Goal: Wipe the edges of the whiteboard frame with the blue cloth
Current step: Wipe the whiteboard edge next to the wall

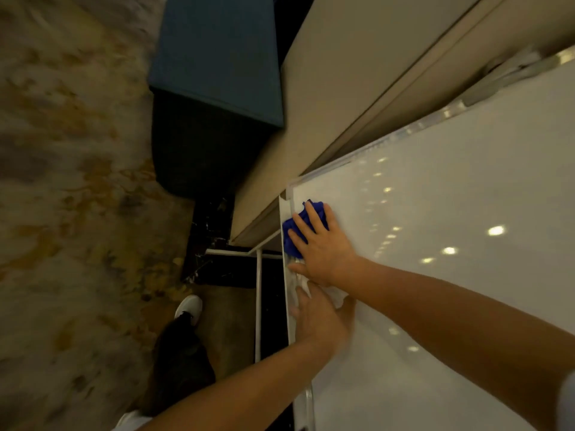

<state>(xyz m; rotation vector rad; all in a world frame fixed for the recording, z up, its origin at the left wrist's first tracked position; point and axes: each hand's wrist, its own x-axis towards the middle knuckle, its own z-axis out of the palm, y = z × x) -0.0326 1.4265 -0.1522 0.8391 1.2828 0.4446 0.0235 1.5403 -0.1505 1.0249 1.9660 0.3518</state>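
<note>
Right hand [326,250], grip wide and flat, presses blue cloth [291,241] on whiteboard frame [283,209] corner. Our left hand [323,325], grip also wide, lies on a white rag [333,295] along the frame. Stand tube [258,306] is just beside the frame.

Light lvl: dim, warm, indoor.
Glare: small bright spots reflected on whiteboard [466,197], right side; brightest approx. mid-panel.
Shadows: deep black beside board's left edge & below far blue box [217,57].
Blur: carpet [62,181] at left smeared; left hand [320,321] soft.
Distortion: wide-angle, straight lines bow twd. edges.
</note>
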